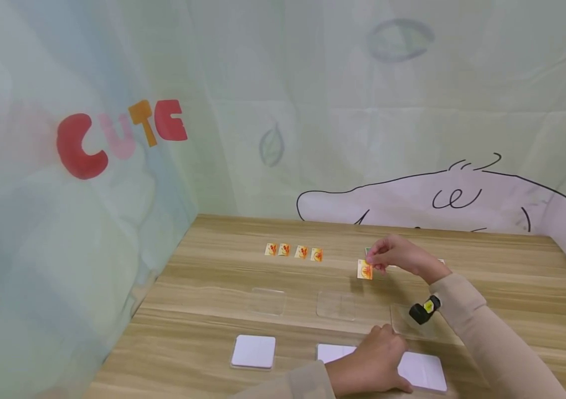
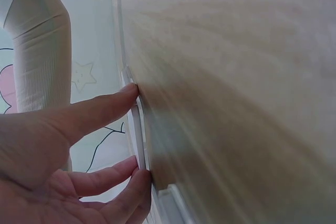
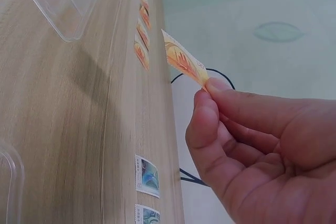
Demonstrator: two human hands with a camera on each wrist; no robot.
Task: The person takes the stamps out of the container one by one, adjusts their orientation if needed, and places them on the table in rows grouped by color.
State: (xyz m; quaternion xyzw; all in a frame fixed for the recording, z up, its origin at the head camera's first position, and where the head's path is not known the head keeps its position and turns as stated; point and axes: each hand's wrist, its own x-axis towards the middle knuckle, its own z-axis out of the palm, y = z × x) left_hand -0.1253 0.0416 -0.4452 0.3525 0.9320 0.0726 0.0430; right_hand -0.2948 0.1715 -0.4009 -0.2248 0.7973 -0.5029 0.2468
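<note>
My right hand (image 1: 402,256) pinches an orange-yellow postage stamp (image 1: 365,270) by one corner, thumb against fingers. In the right wrist view the stamp (image 3: 184,60) shows its toothed edge, held up off the wooden table. Below that hand lie blue-green stamps (image 3: 147,176), mostly covered by it in the head view. Nearer the front, my left hand (image 1: 375,357) grips a flat clear case with a white insert (image 1: 422,370). Its thumb and fingers sit on the case's edges in the left wrist view.
Several orange stamps (image 1: 317,254) form a row at the back of the table. Clear plastic lids (image 1: 266,302) lie across the middle. Another white-filled case (image 1: 253,352) is at front left, and one more (image 1: 335,351) lies partly behind my left hand. Printed cloth walls stand behind.
</note>
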